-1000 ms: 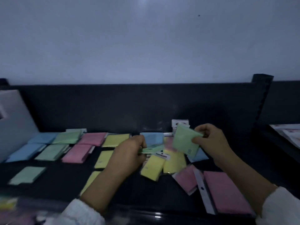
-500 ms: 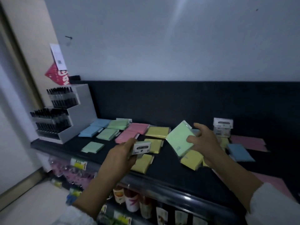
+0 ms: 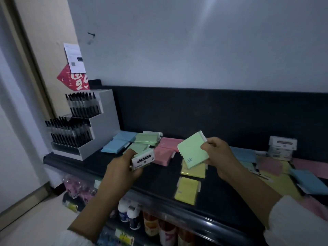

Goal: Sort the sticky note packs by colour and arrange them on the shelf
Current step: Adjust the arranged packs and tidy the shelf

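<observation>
1. Hands. The left hand [image 3: 122, 167] grips a labelled pack [image 3: 143, 159], white label up, low over the front left of the shelf [image 3: 156, 180]. The right hand [image 3: 217, 154] pinches a green pack [image 3: 192, 150] by one edge and holds it tilted, clear of the shelf, above the yellow packs [image 3: 193, 169].
2. Work done. At the left end, beside the pen stand [image 3: 78, 125], four colour groups lie side by side: blue packs [image 3: 118, 144], a green row [image 3: 146, 140], pink packs [image 3: 164, 153], then the yellow packs. No group mixes with its neighbour, though the packs lie loosely rather than squared up.
3. Work left. At the right end a mixed heap [image 3: 269, 165] of blue, pink and yellow packs lies overlapping and unsorted. White boxes [image 3: 282, 147] stand stacked at the back behind it.
4. Packs in hand. Neither is placed yet. The green pack belongs, in my judgement, on the green row between blue and pink. The labelled pack shows a greenish edge, but I cannot tell its colour for certain.
5. Assessment. The sort appears roughly half complete. The heap needs clearing and the rows need straightening.
</observation>
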### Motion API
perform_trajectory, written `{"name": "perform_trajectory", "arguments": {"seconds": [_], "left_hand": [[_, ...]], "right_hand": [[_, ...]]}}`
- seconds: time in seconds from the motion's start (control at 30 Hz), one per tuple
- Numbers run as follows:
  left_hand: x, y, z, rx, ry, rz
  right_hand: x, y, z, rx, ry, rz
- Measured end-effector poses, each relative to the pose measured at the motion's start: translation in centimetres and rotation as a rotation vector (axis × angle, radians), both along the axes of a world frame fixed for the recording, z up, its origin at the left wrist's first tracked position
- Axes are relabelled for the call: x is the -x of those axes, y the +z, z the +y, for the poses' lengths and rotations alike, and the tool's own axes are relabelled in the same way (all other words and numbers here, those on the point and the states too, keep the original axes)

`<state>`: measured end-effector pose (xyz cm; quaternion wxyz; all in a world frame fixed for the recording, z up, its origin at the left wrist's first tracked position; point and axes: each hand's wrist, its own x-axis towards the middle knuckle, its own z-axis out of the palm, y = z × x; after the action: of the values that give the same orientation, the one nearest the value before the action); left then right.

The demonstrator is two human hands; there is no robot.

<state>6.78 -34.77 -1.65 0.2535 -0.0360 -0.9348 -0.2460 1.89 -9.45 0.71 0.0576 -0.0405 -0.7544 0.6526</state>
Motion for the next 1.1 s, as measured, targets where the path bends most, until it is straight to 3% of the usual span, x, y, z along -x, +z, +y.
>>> {"name": "perform_trajectory", "arguments": {"seconds": [0.43,0.57,0.63,0.7,0.83,0.93,1.0,1.1], "left_hand": [[11.4,-0.2,-15.1,-0.209,-0.201,0.107],[13.5,-1.2,-17.8,-0.197,-0.317,0.097],[14.4,-1.9,-18.8,-0.164,-0.357,0.110],[15.2,-2.6,-19.2,-0.109,-0.395,0.155],[16.1,-3.7,-19.6,-0.063,-0.535,0.229],[16.2,-4.1,-19.6,-0.018,-0.593,0.217],[16.2,-4.1,-19.3,0.011,-0.616,0.213],[16.3,-3.6,-18.4,0.125,-0.632,0.232]], "right_hand": [[10.2,-2.8,-16.4,0.006,-0.153,-0.203],[12.2,-4.8,-20.5,0.227,-0.160,-0.296],[13.0,-5.4,-22.2,0.233,-0.187,-0.262],[13.3,-5.8,-23.0,0.045,-0.256,-0.197],[13.1,-6.7,-23.1,-0.609,-0.307,-0.100],[12.3,-6.5,-23.0,-0.756,-0.265,-0.009],[11.5,-5.4,-23.4,-0.654,-0.195,0.060],[9.7,-3.4,-24.2,-0.300,0.019,0.004]]}}
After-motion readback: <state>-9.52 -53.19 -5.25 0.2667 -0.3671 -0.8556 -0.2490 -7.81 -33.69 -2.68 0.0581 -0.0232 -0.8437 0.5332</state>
